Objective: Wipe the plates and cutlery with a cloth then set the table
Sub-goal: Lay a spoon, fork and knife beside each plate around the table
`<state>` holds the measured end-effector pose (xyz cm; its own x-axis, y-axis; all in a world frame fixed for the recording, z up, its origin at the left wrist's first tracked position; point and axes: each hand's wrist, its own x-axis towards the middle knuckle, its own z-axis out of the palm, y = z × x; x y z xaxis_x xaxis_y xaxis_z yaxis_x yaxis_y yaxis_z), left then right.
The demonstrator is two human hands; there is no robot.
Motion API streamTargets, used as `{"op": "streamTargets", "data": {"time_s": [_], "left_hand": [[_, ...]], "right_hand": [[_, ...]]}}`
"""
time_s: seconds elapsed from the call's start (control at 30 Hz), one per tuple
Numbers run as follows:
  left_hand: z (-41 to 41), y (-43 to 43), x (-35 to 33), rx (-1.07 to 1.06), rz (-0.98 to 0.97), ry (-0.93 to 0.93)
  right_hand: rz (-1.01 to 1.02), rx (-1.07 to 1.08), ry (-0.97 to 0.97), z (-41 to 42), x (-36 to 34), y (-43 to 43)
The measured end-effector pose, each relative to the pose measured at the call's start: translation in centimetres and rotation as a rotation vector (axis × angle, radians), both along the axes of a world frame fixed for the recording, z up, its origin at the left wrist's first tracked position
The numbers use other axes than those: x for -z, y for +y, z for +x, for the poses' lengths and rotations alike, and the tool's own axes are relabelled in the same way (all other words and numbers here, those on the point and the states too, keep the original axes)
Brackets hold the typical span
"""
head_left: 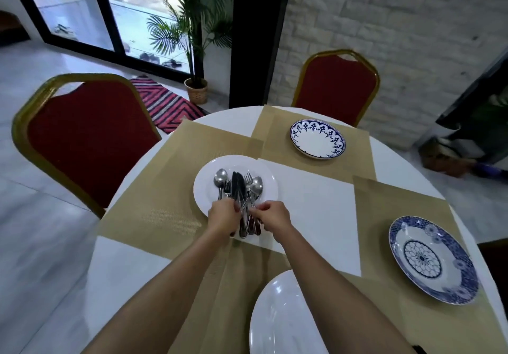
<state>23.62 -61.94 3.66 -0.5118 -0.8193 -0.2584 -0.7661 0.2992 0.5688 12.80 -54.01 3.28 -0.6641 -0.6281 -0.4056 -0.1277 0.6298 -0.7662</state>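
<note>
Daylight comes through the glass door [137, 15] at upper left, where the outdoor view is washed out to pale blue. It leaves a soft sheen on the floor [41, 243] and bright glare patches on the near white plate [275, 315]. The surface [310, 197] is evenly lit, with only faint shadows, and the cutlery [239, 191] catches small glints. Wide-angle distortion bows the door frame and the left chair [88, 144]; the right edge is dim, and detail is soft throughout.
</note>
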Motion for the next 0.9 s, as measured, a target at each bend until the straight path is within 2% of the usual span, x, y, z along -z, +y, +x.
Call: {"op": "streamTargets", "data": {"time_s": [0.17, 0.37, 0.47, 0.57, 0.63, 0.73, 0.9], "left_hand": [[0.9, -0.6, 0.2, -0.047, 0.124, 0.036], [1.3, -0.8, 0.6, -0.047, 0.117, 0.051], [1.3, -0.4, 0.3, -0.027, 0.042, 0.023], [1.1, 0.3, 0.3, 0.043, -0.219, -0.036], [0.3, 0.9, 0.2, 0.091, -0.312, -0.019], [-1.3, 1.9, 0.3, 0.147, -0.313, -0.088], [-2.7, 2.4, -0.1, 0.102, -0.204, -0.198]], "right_hand": [[-0.017, 0.054, -0.023, 0.5, -0.2, 0.4], [-0.028, 0.16, -0.026, 0.8, 0.1, 1.4], [-0.021, 0.187, -0.016, 0.5, 0.2, 2.0], [-0.021, 0.206, -0.025, 0.2, 0.3, 2.7], [-0.018, 0.206, -0.024, 0.2, 0.5, 3.0], [-0.013, 0.202, -0.001, 0.4, 0.9, 3.3], [-0.038, 0.221, 0.061, 0.7, 1.5, 4.1]]}}
